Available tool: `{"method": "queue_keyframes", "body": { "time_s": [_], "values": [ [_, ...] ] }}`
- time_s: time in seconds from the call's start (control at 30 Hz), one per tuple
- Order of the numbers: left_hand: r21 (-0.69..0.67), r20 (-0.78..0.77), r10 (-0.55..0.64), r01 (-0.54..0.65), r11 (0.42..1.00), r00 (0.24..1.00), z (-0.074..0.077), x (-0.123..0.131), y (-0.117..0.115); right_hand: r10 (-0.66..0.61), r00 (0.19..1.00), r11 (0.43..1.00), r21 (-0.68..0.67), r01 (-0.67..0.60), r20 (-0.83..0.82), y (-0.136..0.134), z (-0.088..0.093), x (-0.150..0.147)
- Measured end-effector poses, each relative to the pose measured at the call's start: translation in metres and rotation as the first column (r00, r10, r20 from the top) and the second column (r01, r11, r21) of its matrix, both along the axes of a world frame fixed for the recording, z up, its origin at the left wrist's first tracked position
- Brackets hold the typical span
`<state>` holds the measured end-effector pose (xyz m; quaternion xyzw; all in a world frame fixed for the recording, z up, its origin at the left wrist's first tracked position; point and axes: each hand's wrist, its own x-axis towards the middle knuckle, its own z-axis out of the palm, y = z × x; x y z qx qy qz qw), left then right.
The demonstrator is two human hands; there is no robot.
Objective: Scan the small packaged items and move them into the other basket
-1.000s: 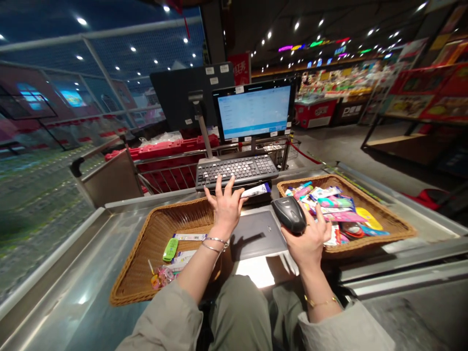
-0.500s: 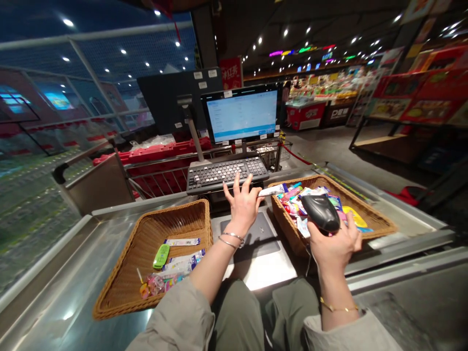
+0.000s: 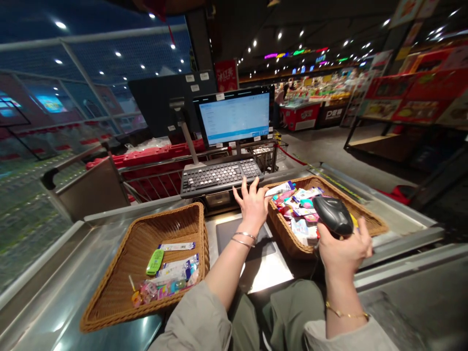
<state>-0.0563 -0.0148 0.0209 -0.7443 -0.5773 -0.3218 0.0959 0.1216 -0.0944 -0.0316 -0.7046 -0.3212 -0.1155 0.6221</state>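
My left hand point(image 3: 253, 207) is above the counter between the two baskets, several fingers spread toward the keyboard point(image 3: 221, 175). At its thumb side it grips a slim white-and-blue packet point(image 3: 281, 188), whose far end reaches over the right wicker basket point(image 3: 287, 240). In my right hand point(image 3: 343, 248) is a black handheld barcode scanner point(image 3: 333, 215), above the right side of that basket. Colourful small packets point(image 3: 300, 204) fill the basket under it. The left wicker basket point(image 3: 109, 287) holds a green phone-shaped item point(image 3: 155, 262), white-and-blue packets point(image 3: 179, 267) and a lollipop point(image 3: 136, 296).
A lit monitor point(image 3: 236, 117) stands behind the keyboard. A dark flat pad point(image 3: 226, 234) lies on the counter between the baskets. Metal counter rails point(image 3: 398, 258) run along the right. Behind the counter are a shopping cart point(image 3: 270, 153) and red crates point(image 3: 146, 158).
My left hand has moved right and away from the keyboard, carrying the packet further over the right basket. My right hand has shifted right with the scanner. The view has turned slightly.
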Motion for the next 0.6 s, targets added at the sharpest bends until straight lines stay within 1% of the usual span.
{"method": "queue_keyframes", "body": {
  "time_s": [0.23,0.43,0.6],
  "values": [
    [-0.016,0.014,-0.020,0.020,1.000,1.000,-0.008,0.011,0.010,-0.003,0.999,1.000,-0.012,0.004,0.050,-0.001,-0.002,0.007],
    [-0.060,0.063,-0.042,0.045,0.997,0.997,-0.012,0.024,0.021,0.005,0.999,1.000,-0.025,-0.004,0.033,-0.001,-0.008,0.009],
    [-0.104,0.087,-0.058,0.067,0.992,0.995,-0.012,0.042,0.034,0.017,0.999,0.999,-0.046,-0.015,0.041,-0.002,-0.009,0.010]
  ]
}}
